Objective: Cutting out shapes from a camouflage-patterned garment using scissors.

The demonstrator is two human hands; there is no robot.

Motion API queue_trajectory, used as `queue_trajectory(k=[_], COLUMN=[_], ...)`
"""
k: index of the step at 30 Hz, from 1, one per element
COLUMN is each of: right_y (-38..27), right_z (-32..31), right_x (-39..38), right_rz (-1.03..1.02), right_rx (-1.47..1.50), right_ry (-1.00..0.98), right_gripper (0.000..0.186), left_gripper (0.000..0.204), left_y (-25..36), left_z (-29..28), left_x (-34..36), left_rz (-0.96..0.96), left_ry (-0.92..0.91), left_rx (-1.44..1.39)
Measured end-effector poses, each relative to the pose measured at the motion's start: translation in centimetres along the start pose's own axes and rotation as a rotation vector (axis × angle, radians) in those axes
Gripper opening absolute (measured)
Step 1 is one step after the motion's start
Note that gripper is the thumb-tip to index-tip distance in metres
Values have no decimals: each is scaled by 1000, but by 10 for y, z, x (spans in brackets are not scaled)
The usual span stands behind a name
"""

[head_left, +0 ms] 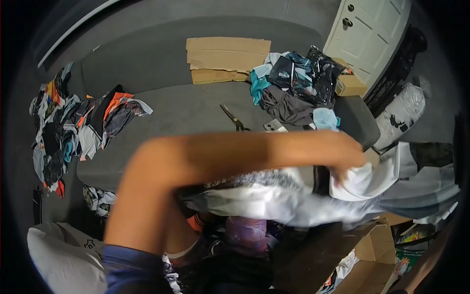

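1. Gripping a white printed garment [303, 196], the left hand [342, 154] reaches across the body and pinches the cloth, which hangs low before the grey sofa [186, 110].
2. Judged step: drawing the garment out to sort it; the next move needs a steady pull clear of the cardboard box [377, 245].
3. Scissors [234, 117] and a clothes heap [298, 88] lie beyond.
4. Blurred by motion; the right hand is out of sight.
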State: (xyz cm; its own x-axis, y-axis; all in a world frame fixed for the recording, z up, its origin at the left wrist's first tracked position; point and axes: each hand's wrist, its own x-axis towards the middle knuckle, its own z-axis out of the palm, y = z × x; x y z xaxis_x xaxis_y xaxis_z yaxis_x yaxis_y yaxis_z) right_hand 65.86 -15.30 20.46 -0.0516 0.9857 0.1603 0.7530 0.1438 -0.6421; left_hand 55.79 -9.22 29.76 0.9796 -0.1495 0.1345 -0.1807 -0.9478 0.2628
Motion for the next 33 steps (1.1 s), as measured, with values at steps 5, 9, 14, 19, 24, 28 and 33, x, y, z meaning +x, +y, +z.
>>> queue_trajectory(k=[5,9,14,19,24,28,33], right_y=[33,22,-14,-44,-58,-59,-51], right_z=[-119,-238,-313,-230,-101,-40,12], right_x=[-43,-56,-9,94,150,145,117], right_rz=[145,204,188,38,-278,-279,-218], right_rx=[-278,-469,-570,-244,-75,164,288], right_ry=[231,625,863,289,37,-68,-48], right_gripper=[65,69,74,60,14,12,10], left_gripper=[30,28,42,44,52,62,86], left_y=[-125,-146,-44,3,-13,-41,-78], left_z=[-77,-242,-360,-277,-141,-53,64], left_x=[-193,-429,-715,-782,-707,-621,-500], left_rz=[-331,-1116,-1900,-1918,-1833,-1653,-1028], left_ry=[96,165,773,558,222,224,255], left_rx=[584,1171,1203,877,272,-36,217])
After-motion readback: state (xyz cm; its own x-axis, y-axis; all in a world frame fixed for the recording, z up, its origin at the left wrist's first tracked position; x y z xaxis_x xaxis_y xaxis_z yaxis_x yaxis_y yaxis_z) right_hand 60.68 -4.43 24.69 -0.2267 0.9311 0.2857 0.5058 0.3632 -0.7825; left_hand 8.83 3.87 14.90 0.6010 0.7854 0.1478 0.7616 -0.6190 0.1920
